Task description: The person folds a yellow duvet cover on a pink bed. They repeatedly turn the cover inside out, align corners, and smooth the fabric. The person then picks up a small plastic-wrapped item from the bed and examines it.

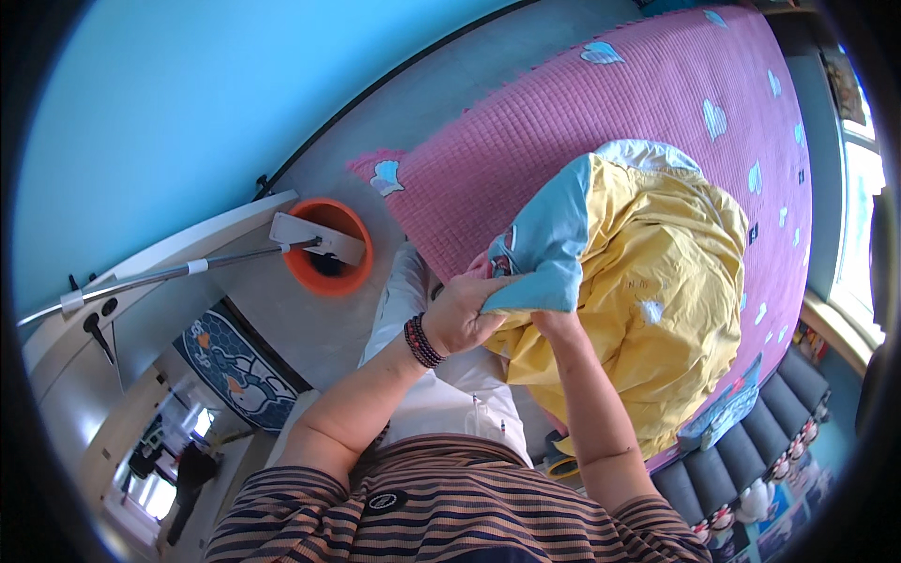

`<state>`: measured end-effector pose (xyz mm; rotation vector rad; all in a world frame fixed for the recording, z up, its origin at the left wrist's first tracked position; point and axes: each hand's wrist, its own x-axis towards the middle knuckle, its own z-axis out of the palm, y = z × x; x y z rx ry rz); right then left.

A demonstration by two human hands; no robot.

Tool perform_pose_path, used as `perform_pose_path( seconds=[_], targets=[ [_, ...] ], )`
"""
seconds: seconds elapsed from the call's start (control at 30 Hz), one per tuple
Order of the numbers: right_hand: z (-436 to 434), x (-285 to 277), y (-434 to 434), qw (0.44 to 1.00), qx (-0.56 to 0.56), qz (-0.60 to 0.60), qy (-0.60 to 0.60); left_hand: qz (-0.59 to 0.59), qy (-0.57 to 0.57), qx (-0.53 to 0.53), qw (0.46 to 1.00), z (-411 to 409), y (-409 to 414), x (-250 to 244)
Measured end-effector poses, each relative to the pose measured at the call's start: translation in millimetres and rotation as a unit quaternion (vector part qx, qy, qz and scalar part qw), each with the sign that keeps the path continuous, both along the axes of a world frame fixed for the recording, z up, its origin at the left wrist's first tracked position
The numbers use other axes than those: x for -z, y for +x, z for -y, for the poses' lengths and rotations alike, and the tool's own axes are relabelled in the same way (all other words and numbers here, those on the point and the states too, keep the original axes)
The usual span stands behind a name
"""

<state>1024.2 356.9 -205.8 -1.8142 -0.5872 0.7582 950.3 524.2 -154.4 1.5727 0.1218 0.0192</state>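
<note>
A bunched yellow and light-blue fabric cover (654, 281), perhaps bedding, lies heaped over a pink quilted bedspread (507, 155) with pale heart-shaped patches. My left hand (464, 313), wearing beaded bracelets on its wrist, pinches the edge of the cover's blue border (549, 246). Just to its right, my right hand (555, 322) reaches in under the folded blue border. Its fingers are hidden by the cloth, so their grip does not show. The yellow part spreads to the right of both hands, in loose folds with a small white printed figure on it.
An orange bucket (295, 271) stands on the grey floor to the left, with a flat mop head (303, 232) resting in it. The metal mop handle (190, 267) slants left past a door (70, 373). Lower left lies a patterned mat (239, 373). A grey padded headboard (746, 429) borders the bed.
</note>
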Motion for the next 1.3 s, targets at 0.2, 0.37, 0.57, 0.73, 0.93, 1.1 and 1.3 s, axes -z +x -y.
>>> perform_pose_path(
  seconds=[0.2, 0.37, 0.57, 0.73, 0.93, 1.1, 1.3],
  targets=[
    [-18.1, -39.8, 8.5, 0.933, 0.2, -0.294, 0.059, 0.024, 0.021, 0.025, 0.999, 8.7, -3.8, -2.8],
    [-7.0, -40.9, 35.3, 0.97, 0.169, -0.166, 0.061, -0.084, -0.158, -0.021, 0.984, 8.1, -18.4, -27.1],
    [-2.4, -45.2, 36.1, 0.985, 0.124, -0.118, 0.034, -0.1, -0.574, -0.205, 0.786, -4.0, 10.5, -19.6],
    [3.9, -58.8, 31.7, 0.9, 0.231, -0.337, 0.154, -0.071, -0.635, -0.156, 0.753, 5.8, 25.8, -21.0],
    [2.0, -77.2, 39.1, 0.954, 0.135, -0.261, 0.049, -0.049, -0.716, -0.124, 0.685, 5.1, 34.7, -18.7],
    [31.3, -13.8, 29.1, 0.983, 0.084, -0.163, 0.024, -0.082, -0.693, -0.175, 0.695, 14.8, 39.3, -3.5],
    [39.9, 10.1, 11.1, 0.853, 0.212, -0.393, 0.269, -0.208, -0.545, -0.29, 0.759, 57.8, 23.8, 47.1]
  ],
)
